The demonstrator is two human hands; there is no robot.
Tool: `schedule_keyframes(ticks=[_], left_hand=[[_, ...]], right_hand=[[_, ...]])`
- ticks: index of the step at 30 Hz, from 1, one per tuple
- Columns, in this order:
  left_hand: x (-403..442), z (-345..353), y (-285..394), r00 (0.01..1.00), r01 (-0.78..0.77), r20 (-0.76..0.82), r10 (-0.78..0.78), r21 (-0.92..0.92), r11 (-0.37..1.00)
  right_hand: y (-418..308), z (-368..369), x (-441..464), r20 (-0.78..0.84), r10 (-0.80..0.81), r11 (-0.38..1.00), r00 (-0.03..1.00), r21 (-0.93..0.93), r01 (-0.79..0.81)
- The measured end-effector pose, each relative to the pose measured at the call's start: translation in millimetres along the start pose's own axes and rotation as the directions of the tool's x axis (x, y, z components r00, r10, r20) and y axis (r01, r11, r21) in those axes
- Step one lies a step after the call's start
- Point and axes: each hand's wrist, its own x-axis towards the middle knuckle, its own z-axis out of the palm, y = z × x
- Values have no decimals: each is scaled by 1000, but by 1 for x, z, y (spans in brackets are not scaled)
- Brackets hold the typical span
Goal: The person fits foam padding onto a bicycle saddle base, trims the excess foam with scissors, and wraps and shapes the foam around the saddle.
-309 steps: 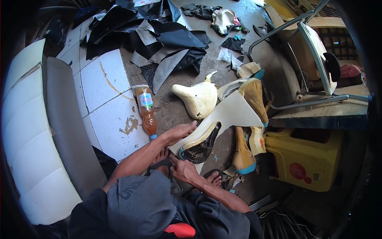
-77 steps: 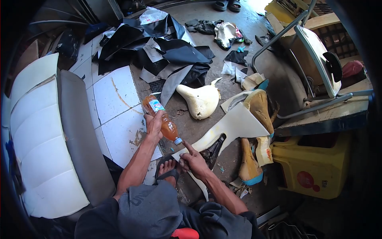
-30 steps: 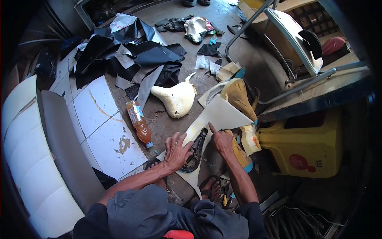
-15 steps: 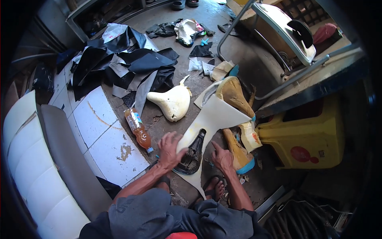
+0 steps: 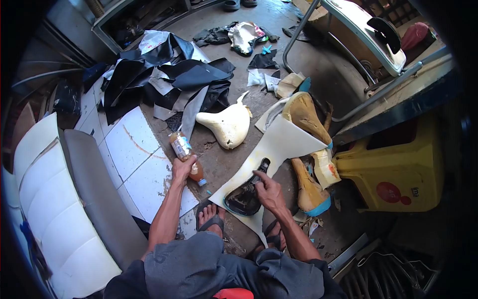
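Observation:
My left hand (image 5: 183, 168) is closed around the lower part of a plastic bottle (image 5: 180, 145) of orange-brown drink, which lies by the white tiles with its cap toward me. My right hand (image 5: 270, 193) holds nothing. Its index finger reaches to the edge of a black bicycle saddle base (image 5: 244, 198), and the other fingers are partly curled. That base rests on a cut piece of white foam sheet (image 5: 286, 140) in front of my feet. Beyond the bottle is a cream foam saddle pad (image 5: 230, 124). Worn saddle paddings (image 5: 309, 192) lie to the right.
Black and grey material scraps (image 5: 174, 79) are heaped ahead on the left. On the right stand a yellow plastic stool (image 5: 398, 174) and a metal-framed chair (image 5: 358, 35). A long white padded seat (image 5: 55, 209) is on my left. Dark rods (image 5: 388, 279) lie at lower right.
My left hand has left the white foam sheet and taken hold of the bottle. My right hand has moved left onto the saddle base. The view has shifted slightly.

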Motion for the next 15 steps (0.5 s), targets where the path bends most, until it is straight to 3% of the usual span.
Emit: schedule_keyframes(ticks=[2,4,6,8,9,11,13,15], left_hand=[[14,6,-11,993,61,114,-30,-285,956],[-10,11,14,973,198,200,-113,-481,854],[-25,13,28,970,206,216,-109,-501,841],[-34,18,34,968,214,225,-112,-508,834],[-35,20,34,969,213,221,-112,-512,832],[-36,23,33,979,153,196,-57,-524,838],[-37,26,26,981,139,188,-43,-531,836],[-26,29,11,996,14,82,34,-527,850]], right_hand=[[-11,17,2,211,7,988,977,152,-40],[-37,26,-3,397,100,953,912,226,-203],[-48,36,-5,474,146,928,869,239,-286],[-38,56,-5,584,143,655,799,550,-519],[-44,58,-6,586,141,658,798,547,-518],[-56,60,-8,623,178,479,762,622,-620],[-54,64,-5,634,142,459,760,638,-618],[-44,68,-3,676,61,329,734,681,-655]])
